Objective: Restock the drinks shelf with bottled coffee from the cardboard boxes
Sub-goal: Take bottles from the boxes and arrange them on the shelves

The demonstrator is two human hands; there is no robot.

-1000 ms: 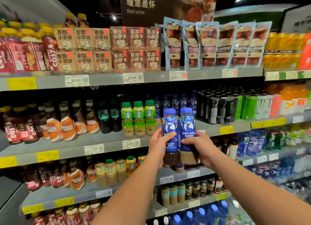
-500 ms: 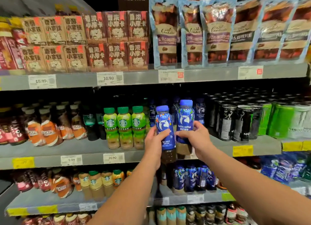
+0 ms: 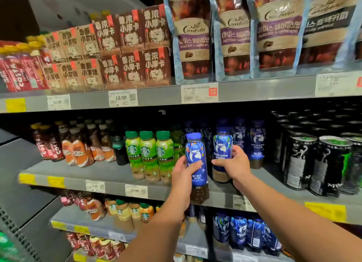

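Note:
I hold two blue-labelled coffee bottles upright at the middle shelf (image 3: 109, 185). My left hand (image 3: 183, 175) grips the left coffee bottle (image 3: 196, 159) around its body, its dark base in front of the shelf's front edge. My right hand (image 3: 234, 164) grips the right coffee bottle (image 3: 222, 146), whose base stands at or just above the shelf board, in front of several matching blue bottles (image 3: 255, 142) further back. No cardboard box is in view.
Green-capped Starbucks bottles (image 3: 147, 154) stand just left of my left hand. Black energy cans (image 3: 313, 161) fill the shelf to the right. Cartons (image 3: 125, 46) and coffee pouches (image 3: 233, 32) sit on the shelf above. More blue bottles (image 3: 244, 234) stand on the shelf below.
Both hands have carried the bottles up and forward to the middle shelf. The right bottle has gone in over the shelf board; the camera has moved closer.

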